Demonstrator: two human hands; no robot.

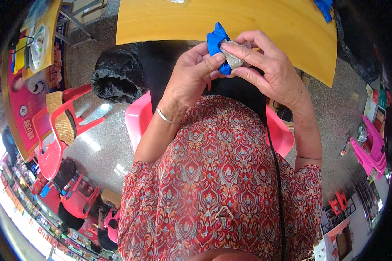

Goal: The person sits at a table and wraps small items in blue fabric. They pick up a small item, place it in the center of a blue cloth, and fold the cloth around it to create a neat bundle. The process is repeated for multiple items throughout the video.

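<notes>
Both my hands are raised together at the near edge of the yellow table. My left hand [190, 71] grips a small blue cloth piece [217, 38], shiny and crumpled like a little pouch, with the thumb pressed across its front. My right hand [272, 65] has its thumb and fingers around a small greyish-brown lump [233, 60], which looks like a filled packet. The lump touches the blue cloth, and my left thumb tip lies against it. Whether part of the lump sits inside the cloth, I cannot tell. The fingertips behind the cloth are hidden.
The yellow table [170, 24] spans the top, with another blue cloth piece [324, 8] at its far right. A crumpled black bag [117, 74] is left of my arms. A red plastic chair [52, 161] stands farther left; magenta plastic seats [372, 150] are at right.
</notes>
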